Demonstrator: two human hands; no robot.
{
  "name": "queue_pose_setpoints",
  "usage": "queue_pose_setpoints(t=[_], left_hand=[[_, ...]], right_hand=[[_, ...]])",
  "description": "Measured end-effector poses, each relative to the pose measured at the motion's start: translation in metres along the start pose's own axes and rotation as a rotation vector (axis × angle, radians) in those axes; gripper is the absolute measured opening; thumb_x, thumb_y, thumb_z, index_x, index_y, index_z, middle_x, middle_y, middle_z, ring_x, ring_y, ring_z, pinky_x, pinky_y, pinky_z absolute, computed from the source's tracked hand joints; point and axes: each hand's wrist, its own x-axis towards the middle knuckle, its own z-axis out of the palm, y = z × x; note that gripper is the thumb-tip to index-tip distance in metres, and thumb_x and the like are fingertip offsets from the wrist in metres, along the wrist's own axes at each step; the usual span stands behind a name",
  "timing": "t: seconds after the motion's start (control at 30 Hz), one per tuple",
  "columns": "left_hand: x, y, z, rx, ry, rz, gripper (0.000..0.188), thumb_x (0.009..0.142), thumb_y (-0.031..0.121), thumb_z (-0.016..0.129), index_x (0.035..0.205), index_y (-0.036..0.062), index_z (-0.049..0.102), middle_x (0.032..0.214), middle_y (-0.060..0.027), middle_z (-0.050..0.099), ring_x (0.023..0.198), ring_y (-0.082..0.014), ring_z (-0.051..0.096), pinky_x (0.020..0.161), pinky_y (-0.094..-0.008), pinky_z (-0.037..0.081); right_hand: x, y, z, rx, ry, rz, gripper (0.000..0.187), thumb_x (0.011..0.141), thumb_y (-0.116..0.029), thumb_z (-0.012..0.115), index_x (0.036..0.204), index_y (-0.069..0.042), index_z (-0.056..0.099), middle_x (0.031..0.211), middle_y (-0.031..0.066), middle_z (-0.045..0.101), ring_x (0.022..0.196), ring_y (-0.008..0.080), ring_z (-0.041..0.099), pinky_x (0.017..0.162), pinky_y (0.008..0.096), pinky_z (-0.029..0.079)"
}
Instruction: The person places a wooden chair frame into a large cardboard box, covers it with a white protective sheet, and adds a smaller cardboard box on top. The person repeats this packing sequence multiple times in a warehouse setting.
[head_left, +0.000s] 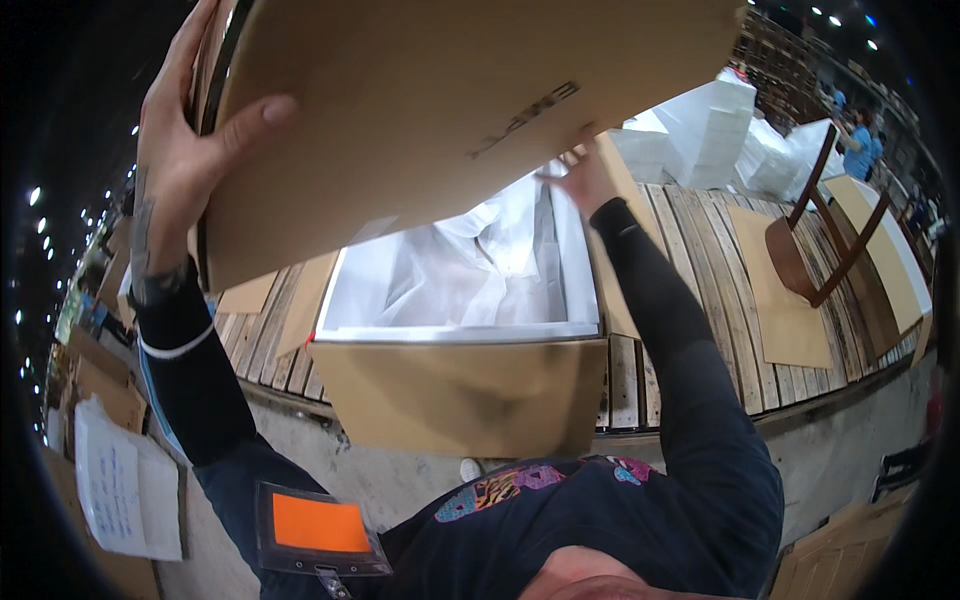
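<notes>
One printed cardboard cover [400, 120] held above a lined box [460, 395]

Dark lettering [527, 120] marks the cover, raised over the box. The left hand [195, 145] grips its edge, thumb across the face; the right hand [580, 178], above the box's right side, meets its lower edge, grip impossible to tell. White wrapping [450, 275] lines the box. Left of the box, a white slab [125, 485] bears blue handwriting, too small to read.
</notes>
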Motion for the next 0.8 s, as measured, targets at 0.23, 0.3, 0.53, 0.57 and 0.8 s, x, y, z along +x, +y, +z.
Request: queue_pose_setpoints(t=[0.23,0.3,0.53,0.57,0.8], left_hand=[[-0.005,-0.046,0.037,0.079,-0.043,0.004,0.108,0.060,0.022,0.078,0.156,0.0075,0.032,0.158,-0.0174,0.036,0.145,-0.0297,0.036,0.121,-0.0394,0.027],[-0.012,-0.067,0.044,0.073,-0.062,0.031,0.109,0.058,0.022,0.078,0.156,0.0068,0.032,0.159,-0.0182,0.034,0.148,-0.0302,0.031,0.122,-0.0398,0.023],[-0.024,-0.153,0.054,0.059,0.008,0.100,0.125,0.056,0.058,0.088,0.158,0.0141,0.030,0.140,-0.0196,0.043,0.135,-0.0343,0.043,0.115,-0.0460,0.035],[-0.027,-0.165,0.059,0.117,-0.003,0.052,0.126,0.055,0.058,0.088,0.158,0.0160,0.028,0.133,-0.0175,0.048,0.130,-0.0308,0.047,0.114,-0.0444,0.037],[-0.083,-0.258,0.114,-1.404,-0.566,-0.619,0.087,0.083,0.032,0.078,0.155,0.0118,0.035,0.120,-0.0099,0.055,0.112,-0.0189,0.056,0.095,-0.0346,0.050]], right_hand=[[0.017,0.099,0.019,0.446,0.030,0.190,0.108,0.083,-0.086,0.042,0.159,-0.018,0.008,0.160,0.0207,0.012,0.148,0.0464,0.016,0.111,0.0752,0.022],[0.028,0.114,0.024,0.450,0.140,0.196,0.118,0.078,-0.092,0.037,0.159,-0.014,0.004,0.162,0.0225,0.005,0.149,0.0469,0.012,0.110,0.0763,0.021],[0.052,0.053,0.003,0.452,0.147,-0.095,0.120,0.079,-0.092,0.033,0.159,-0.008,0.000,0.163,0.0256,-0.001,0.149,0.0492,0.004,0.110,0.0786,0.015],[0.047,0.037,-0.004,0.394,0.180,-0.144,0.122,0.078,-0.093,0.034,0.159,-0.008,-0.001,0.163,0.0258,-0.004,0.149,0.0513,0.002,0.111,0.0784,0.015],[-0.023,-0.056,-0.045,-0.020,0.089,0.074,0.111,0.086,-0.086,0.030,0.157,-0.005,0.009,0.154,0.0395,0.020,0.137,0.0607,0.031,0.108,0.0705,0.032]])
